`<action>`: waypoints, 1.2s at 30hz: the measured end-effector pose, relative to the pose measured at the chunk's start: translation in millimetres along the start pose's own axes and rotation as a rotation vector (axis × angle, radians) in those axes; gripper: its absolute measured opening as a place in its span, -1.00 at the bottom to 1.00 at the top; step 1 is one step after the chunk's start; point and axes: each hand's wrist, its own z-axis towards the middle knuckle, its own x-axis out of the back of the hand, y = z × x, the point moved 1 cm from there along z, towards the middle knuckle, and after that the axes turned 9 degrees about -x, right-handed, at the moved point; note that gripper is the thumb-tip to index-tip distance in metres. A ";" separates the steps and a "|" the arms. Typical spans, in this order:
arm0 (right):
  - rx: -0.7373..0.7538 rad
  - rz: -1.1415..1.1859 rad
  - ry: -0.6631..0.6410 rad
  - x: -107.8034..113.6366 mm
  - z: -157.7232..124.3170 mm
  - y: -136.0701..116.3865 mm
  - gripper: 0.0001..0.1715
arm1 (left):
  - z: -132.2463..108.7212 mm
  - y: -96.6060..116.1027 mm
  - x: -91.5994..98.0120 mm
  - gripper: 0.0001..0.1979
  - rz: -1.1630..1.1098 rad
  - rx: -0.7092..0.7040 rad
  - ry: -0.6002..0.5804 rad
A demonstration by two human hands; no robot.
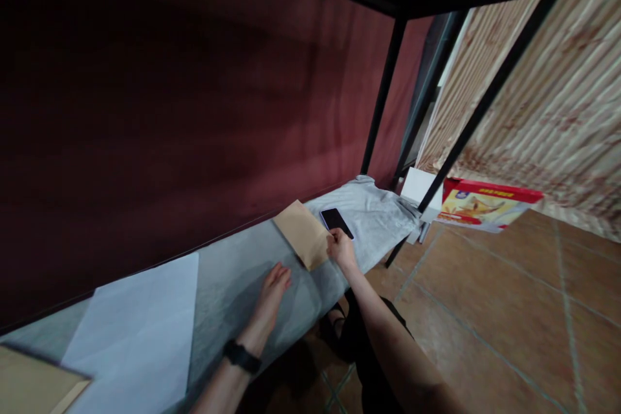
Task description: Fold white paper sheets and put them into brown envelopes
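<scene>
My right hand [341,248] grips the near edge of a brown envelope [305,231] that lies on a grey cloth-covered surface [228,284]. Its fingers are curled over the envelope's edge. My left hand [273,290], with a black watch on the wrist, rests flat on the grey cloth just left of the envelope, fingers stretched out and holding nothing. A black phone [336,222] lies face up on the cloth right beside the envelope and my right hand.
A white paper sheet [140,330] lies on the cloth at the left, with another brown envelope [33,385] at the bottom left corner. Black metal frame posts [383,94] stand behind. A red and yellow box [482,205] sits at the right above a tiled floor.
</scene>
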 end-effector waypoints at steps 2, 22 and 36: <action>-0.012 -0.122 0.015 1.3 -0.7 -1.9 -0.79 | 10.8 1.5 -23.2 -0.70 -0.011 0.026 0.009; -0.009 -0.535 -0.028 5.0 -17.6 -17.7 -0.76 | 52.1 -15.7 -75.7 -0.62 0.244 -0.184 -0.120; 0.321 -0.682 -0.031 5.5 -33.3 -23.1 -0.57 | 44.7 -32.9 -88.4 -0.55 0.150 -0.258 -0.166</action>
